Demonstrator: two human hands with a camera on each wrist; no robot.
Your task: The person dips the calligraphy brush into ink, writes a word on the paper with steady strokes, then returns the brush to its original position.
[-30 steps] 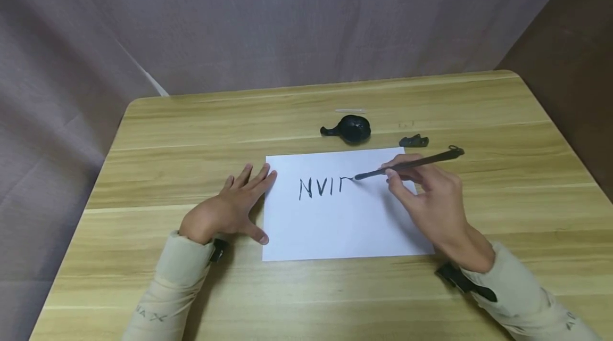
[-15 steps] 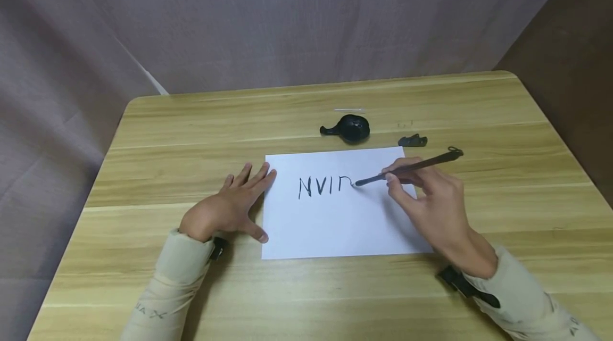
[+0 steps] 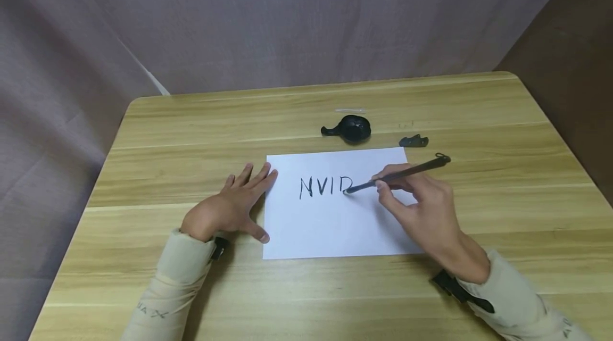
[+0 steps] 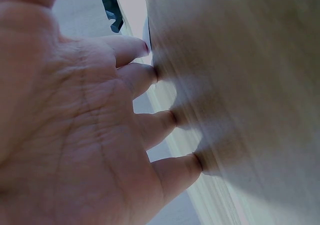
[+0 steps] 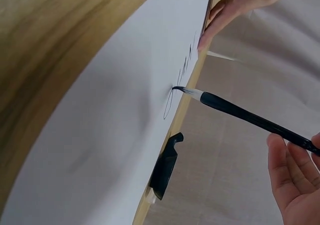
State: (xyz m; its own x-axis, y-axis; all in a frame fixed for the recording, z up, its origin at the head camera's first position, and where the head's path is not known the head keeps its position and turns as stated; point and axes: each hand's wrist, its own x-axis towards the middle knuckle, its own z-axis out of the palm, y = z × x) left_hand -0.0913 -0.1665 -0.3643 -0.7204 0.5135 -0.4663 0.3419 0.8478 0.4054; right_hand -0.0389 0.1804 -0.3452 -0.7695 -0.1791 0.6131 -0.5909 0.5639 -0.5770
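A sheet of white paper (image 3: 311,234) lies on the wooden table, bearing brushed black letters (image 3: 325,186) that read NVID. My right hand (image 3: 421,208) pinches a dark ink brush (image 3: 407,172) between thumb and fingers, its handle slanting up to the right. In the right wrist view the brush's dark bristle tip (image 5: 177,88) bends against the paper at the last letter. With fingers spread, my left hand (image 3: 227,210) rests at the paper's left edge, fingertips and thumb on or beside it. The left wrist view shows its palm and fingertips pressed down on the surface.
Beyond the paper sits a black gourd-shaped ink dish (image 3: 353,129). To its right lies a small dark brush rest (image 3: 414,141), and behind the dish is a thin clear stick (image 3: 350,111). A grey curtain (image 3: 306,22) hangs behind the table's (image 3: 167,123) far edge.
The right hand has moved the brush tip down and back to the left, and the stroke now curves round to form the D. The left hand has stayed in place.
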